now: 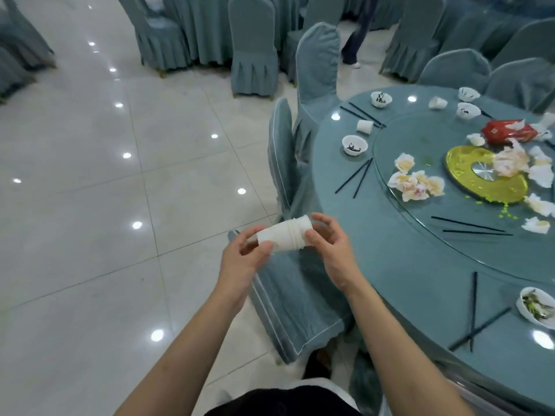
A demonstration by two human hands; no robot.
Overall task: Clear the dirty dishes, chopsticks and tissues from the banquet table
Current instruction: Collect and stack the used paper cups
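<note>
You hold a stack of white cups (283, 237) sideways between both hands, out over a covered chair (295, 298) and off the left edge of the round counter (399, 265). Your left hand (244, 259) curls its fingers round the closed base end; your right hand (327, 244) grips the rim end with thumb and fingers bent, the upper fingers spread loosely above the cups. On the counter: three used bowls (354, 144) along the far edge, a fourth bowl with scraps (536, 306) at the near right, two loose cups on their sides (364, 127), several pairs of black chopsticks (354, 178) scattered round the rim. Crumpled stained tissues (416, 183) lie on the glass turntable (399, 163) around a yellow disc (486, 178), with a red packet (510, 132) beyond. More covered chairs stand on the glossy tiled floor (105, 175).
</note>
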